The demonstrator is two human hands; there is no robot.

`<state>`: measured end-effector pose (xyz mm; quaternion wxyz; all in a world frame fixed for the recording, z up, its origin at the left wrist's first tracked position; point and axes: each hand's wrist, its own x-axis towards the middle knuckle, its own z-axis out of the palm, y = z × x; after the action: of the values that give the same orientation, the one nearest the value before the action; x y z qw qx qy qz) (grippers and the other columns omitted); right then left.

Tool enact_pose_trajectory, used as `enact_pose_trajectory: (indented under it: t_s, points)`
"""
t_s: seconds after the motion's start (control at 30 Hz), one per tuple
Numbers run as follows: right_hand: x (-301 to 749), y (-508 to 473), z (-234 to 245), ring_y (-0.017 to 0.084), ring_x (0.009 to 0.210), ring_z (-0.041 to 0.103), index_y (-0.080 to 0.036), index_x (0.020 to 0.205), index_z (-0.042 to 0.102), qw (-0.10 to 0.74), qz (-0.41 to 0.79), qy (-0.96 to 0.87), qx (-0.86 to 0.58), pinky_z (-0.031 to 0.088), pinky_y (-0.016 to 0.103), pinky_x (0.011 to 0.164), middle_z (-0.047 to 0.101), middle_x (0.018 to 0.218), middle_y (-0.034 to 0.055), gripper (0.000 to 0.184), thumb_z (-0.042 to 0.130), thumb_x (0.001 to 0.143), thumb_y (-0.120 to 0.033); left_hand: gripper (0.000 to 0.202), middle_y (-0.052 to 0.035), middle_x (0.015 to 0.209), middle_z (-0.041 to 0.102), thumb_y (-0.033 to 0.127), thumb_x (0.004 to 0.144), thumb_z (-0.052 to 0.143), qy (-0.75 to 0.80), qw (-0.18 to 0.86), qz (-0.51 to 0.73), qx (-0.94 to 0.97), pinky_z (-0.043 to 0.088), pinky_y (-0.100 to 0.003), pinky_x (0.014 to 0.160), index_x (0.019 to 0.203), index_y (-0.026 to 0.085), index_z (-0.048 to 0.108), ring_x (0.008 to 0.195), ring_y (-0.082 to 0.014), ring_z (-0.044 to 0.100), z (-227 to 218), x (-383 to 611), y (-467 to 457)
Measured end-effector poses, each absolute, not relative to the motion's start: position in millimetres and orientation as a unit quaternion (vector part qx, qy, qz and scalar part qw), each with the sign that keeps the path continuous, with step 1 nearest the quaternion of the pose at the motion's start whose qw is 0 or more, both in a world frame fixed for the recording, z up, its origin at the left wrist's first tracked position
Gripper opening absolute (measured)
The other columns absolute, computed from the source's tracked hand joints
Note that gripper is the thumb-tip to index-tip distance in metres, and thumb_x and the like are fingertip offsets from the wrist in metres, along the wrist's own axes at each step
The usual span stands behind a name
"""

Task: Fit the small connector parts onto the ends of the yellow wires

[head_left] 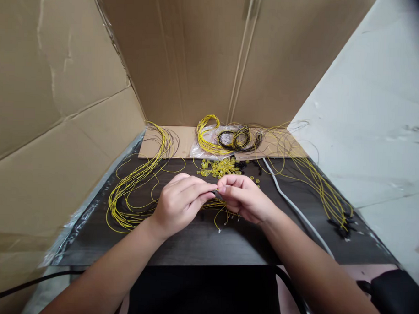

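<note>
My left hand (180, 202) and my right hand (244, 197) meet above the middle of the dark table, both closed in a pinch. Between the fingertips runs a short bit of yellow wire (217, 190), gripped by my right thumb and forefinger. A small dark piece (214, 192) shows at my left fingertips, mostly hidden; its kind is unclear. Beneath the hands lie yellow wires (216, 204), several with small metal tips (219, 230). Just beyond are loose small yellow clear pieces (221, 167) and small black pieces (241, 165).
A long yellow wire bundle (125, 209) curves along the left. Yellow (205, 141) and black coils (242, 139) rest on a plastic bag at the back. Wires with black connectors (343, 223) lie right, past a white cable (290, 203). Cardboard walls (199, 56) stand behind and left.
</note>
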<state>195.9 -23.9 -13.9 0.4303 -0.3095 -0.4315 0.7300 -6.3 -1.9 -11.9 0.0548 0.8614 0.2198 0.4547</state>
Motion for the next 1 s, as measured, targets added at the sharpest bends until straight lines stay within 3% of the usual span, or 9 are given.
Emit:
enact_pose_trajectory:
  t_s: [0.23, 0.4, 0.67, 1.0]
  points:
    - [195.0, -23.8, -12.3, 0.002, 0.044, 0.025, -0.017, 0.083, 0.063, 0.443, 0.696, -0.466, -0.320, 0.018, 0.016, 0.040, 0.038, 0.055, -0.0091, 0.025, 0.076, 0.080, -0.038, 0.020, -0.0036, 0.091, 0.075, 0.015, 0.085, 0.070, 0.235, 0.056, 0.471, 0.848, 0.052, -0.030, 0.077, 0.104, 0.022, 0.072, 0.080, -0.0141, 0.066, -10.5, -6.8, -4.8]
    - [197.1, -27.2, -10.4, 0.002, 0.044, 0.029, -0.017, 0.095, 0.066, 0.442, 0.679, -0.494, -0.317, 0.017, 0.017, 0.041, 0.051, 0.061, -0.0050, 0.021, 0.066, 0.090, -0.037, 0.021, -0.0039, 0.091, 0.074, 0.010, 0.082, 0.073, 0.241, 0.067, 0.490, 0.835, 0.052, -0.030, 0.077, 0.101, 0.020, 0.072, 0.081, -0.0138, 0.066, -9.5, -6.9, -6.1]
    - [196.4, -30.7, -7.1, 0.003, 0.049, 0.030, -0.021, 0.110, 0.063, 0.497, 0.663, -0.491, -0.269, 0.024, 0.016, 0.042, 0.041, 0.068, -0.0067, 0.018, 0.061, 0.092, -0.021, 0.025, -0.0038, 0.091, 0.073, 0.007, 0.079, 0.074, 0.245, 0.070, 0.495, 0.831, 0.053, -0.029, 0.077, 0.101, 0.019, 0.072, 0.081, -0.0136, 0.066, -9.0, -7.8, -6.8]
    - [196.2, -31.5, -4.9, 0.003, 0.049, 0.028, -0.023, 0.112, 0.061, 0.494, 0.668, -0.487, -0.271, 0.023, 0.016, 0.040, 0.042, 0.068, -0.0068, 0.021, 0.061, 0.091, -0.021, 0.030, -0.0037, 0.090, 0.073, 0.009, 0.078, 0.077, 0.239, 0.058, 0.490, 0.836, 0.053, -0.031, 0.077, 0.105, 0.019, 0.071, 0.079, -0.0146, 0.066, -11.4, -6.4, -5.9]
